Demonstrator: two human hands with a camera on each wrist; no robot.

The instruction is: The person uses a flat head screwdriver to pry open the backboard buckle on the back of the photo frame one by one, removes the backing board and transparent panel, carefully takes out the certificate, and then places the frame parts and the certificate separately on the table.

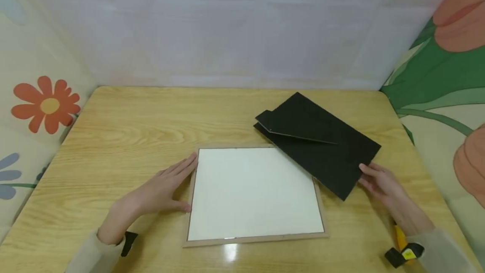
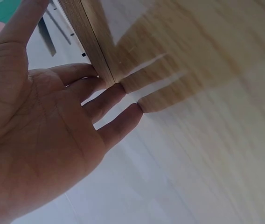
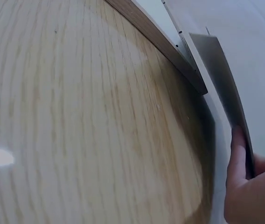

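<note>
A picture frame (image 1: 265,239) with a thin wooden rim lies flat on the table, a white sheet (image 1: 254,197) filling it. My left hand (image 1: 163,193) rests against the frame's left side, its fingers extended and thumb spread. In the left wrist view those fingertips meet the wooden edge (image 2: 89,44) and the tabletop. With thumb and fingers, my right hand (image 1: 382,184) pinches the near right corner of a black backing board (image 1: 337,167). This board is tilted and overlaps the frame's upper right corner. Its easel stand flap (image 1: 299,127) sticks out from the upper face.
The light wood table (image 1: 125,138) extends around the frame. A white cloth (image 1: 227,33) hangs behind the table's far edge. Flower-patterned fabric stands on both sides, with a red flower (image 1: 47,106) at left. A strap with a black piece (image 1: 395,257) sits at my right wrist.
</note>
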